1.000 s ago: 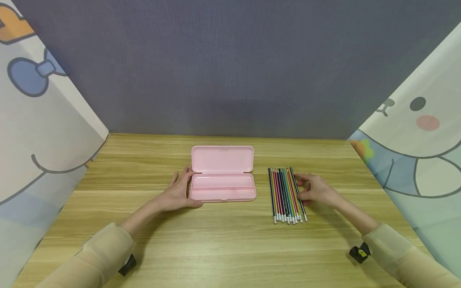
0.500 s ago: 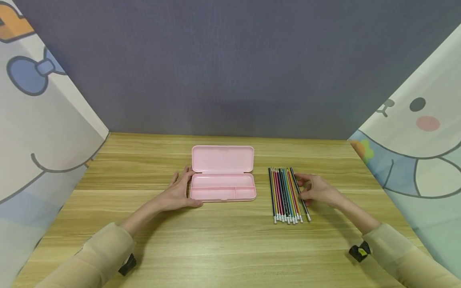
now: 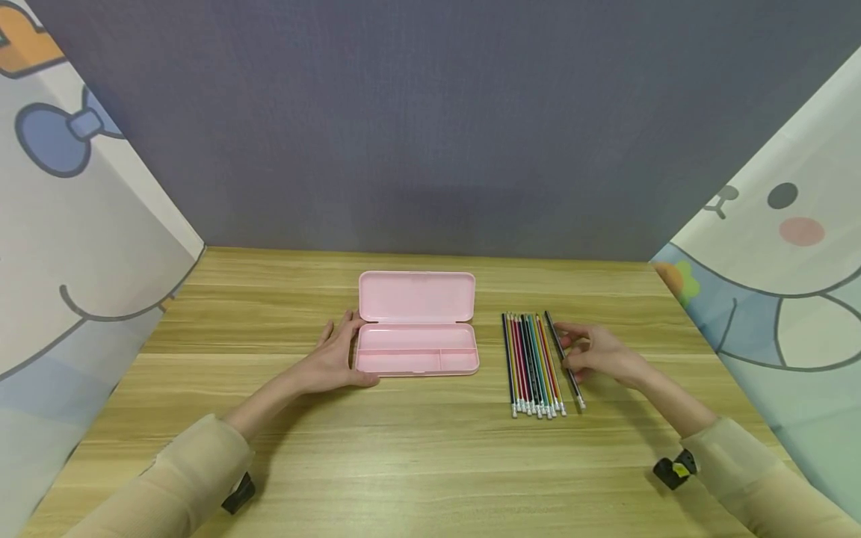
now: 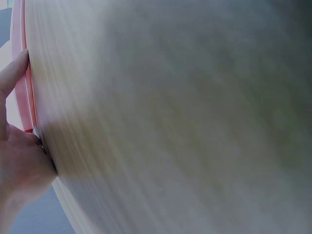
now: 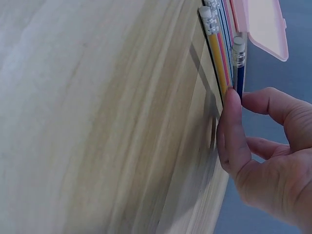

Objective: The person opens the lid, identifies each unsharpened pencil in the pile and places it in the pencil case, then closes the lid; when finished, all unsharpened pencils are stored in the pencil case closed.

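Note:
In the head view a pink pencil case lies with its lid raised, its compartments bare. My left hand spreads along the case's left end, thumb against the front edge and fingers near the hinge. The left wrist view shows that thumb touching the pink edge. Between the thumb and fingers of my right hand is a dark blue pencil, eraser end toward me. In the right wrist view this pencil stands above the others. Several coloured pencils lie side by side to its left.
The wooden table ends at a grey upright panel behind. Cartoon-printed sheets flank it on both sides. Bare table lies between the case and the pencils. A black device sits at the right cuff.
The dark blue pencil has moved right, away from the row, its eraser end swinging farthest, with the right hand shifting slightly right too. The left hand and case look unmoved.

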Motion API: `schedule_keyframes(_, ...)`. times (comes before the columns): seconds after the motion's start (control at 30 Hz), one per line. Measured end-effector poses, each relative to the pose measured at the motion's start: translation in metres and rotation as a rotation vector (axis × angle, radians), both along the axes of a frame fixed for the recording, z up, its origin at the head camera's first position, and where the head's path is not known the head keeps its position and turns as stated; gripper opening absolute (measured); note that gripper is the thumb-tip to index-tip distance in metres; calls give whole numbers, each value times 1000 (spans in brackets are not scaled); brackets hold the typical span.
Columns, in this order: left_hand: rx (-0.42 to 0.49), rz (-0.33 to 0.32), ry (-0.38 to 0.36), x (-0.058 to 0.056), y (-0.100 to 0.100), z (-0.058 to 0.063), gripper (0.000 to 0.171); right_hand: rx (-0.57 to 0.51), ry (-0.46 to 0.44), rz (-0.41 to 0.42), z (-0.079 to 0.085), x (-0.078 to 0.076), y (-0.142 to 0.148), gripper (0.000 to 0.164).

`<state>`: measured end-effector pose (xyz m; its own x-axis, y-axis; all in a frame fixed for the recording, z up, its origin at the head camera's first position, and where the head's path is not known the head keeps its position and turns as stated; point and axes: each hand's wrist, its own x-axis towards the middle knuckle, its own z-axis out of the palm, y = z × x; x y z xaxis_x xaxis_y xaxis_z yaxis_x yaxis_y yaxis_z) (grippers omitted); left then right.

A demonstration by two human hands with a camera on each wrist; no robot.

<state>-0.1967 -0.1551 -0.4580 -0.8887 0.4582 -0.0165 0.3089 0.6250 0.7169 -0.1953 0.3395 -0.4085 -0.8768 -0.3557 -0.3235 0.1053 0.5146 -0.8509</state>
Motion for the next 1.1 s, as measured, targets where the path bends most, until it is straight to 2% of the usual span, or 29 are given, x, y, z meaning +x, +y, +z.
schedule_keyframes(0.23, -2, -1, -4, 0, 0, 1, 97, -20, 12, -17, 4, 0, 3, 85)
schedule_keyframes(0.6, 1, 0, -3, 0, 0, 0, 96, -52, 103, -55, 9, -2, 0, 78)
schedule_keyframes(0.87, 7, -1, -8, 0, 0, 1, 97, -84, 186, -72, 17, -9, -9, 76)
schedule_keyframes(1.1, 7, -1, -9, 0, 0, 2, 97, -103, 212, -73, 29, -19, -24, 76)
